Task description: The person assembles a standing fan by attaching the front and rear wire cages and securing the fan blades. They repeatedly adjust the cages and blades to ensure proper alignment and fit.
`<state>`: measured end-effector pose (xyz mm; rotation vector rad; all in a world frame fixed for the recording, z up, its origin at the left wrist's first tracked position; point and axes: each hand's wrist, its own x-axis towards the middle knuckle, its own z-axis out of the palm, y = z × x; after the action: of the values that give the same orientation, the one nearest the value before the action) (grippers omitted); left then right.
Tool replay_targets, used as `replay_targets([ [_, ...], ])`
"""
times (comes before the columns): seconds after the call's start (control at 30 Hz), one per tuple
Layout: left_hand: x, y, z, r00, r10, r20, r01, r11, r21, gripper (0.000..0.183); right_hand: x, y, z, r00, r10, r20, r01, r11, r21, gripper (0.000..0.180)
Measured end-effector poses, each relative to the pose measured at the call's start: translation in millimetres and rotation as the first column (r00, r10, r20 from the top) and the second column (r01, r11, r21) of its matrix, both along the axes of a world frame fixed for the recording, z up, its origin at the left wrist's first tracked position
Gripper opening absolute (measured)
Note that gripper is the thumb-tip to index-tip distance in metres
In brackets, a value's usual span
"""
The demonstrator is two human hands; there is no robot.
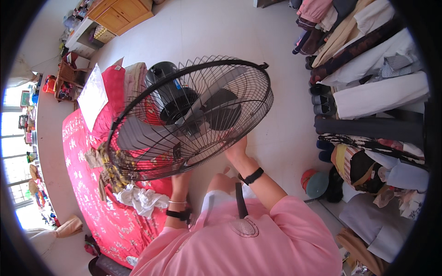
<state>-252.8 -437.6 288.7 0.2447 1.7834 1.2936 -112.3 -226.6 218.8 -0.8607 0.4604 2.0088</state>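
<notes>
Before me is a black electric fan (pixel 188 119), tilted, with a wire cage (pixel 252 82) around its grey blades (pixel 145 134). The dark motor housing (pixel 165 81) shows behind the blades, on the far side. My left hand (pixel 181 176) grips the cage's near lower edge, its fingers largely hidden by the wires. On the right side, my right hand (pixel 237 149) holds the cage from below, with its fingertips partly behind the mesh. Where the fan's weight rests is hidden.
To the left is a bed with a red floral sheet (pixel 117 224), holding a crumpled white cloth (pixel 141 200), patterned clothing (pixel 117 169) and a red pillow (pixel 114 82). Hanging clothes (pixel 376 96) line the right, above shoes (pixel 323 100). A wooden cabinet (pixel 119 15) stands far off.
</notes>
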Motion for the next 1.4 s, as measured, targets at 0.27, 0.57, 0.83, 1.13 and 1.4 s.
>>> replay_targets([
  [0.27,55,101,-67,0.988,-0.050,0.147,-0.048,0.800,0.598,0.044,27,16,5,0.974,0.202,-0.106,-0.107,0.814,0.571,0.016],
  [0.57,25,134,-158,0.983,0.112,-0.143,0.070,0.496,0.866,0.028,41,67,-41,0.913,0.376,0.161,-0.283,0.296,0.912,0.026],
  [0.83,29,150,-168,0.997,-0.020,-0.070,0.072,0.256,0.964,0.031,23,66,-65,0.964,0.184,0.191,-0.219,0.145,0.965,0.032],
  [1.13,30,133,-142,0.996,0.076,0.044,-0.068,0.351,0.934,0.030,66,91,-32,0.968,-0.210,0.136,-0.156,-0.084,0.984,0.045],
  [1.4,31,140,-129,0.982,0.171,0.083,-0.150,0.437,0.887,0.033,59,109,-20,0.966,-0.122,0.226,-0.230,-0.021,0.973,0.039],
])
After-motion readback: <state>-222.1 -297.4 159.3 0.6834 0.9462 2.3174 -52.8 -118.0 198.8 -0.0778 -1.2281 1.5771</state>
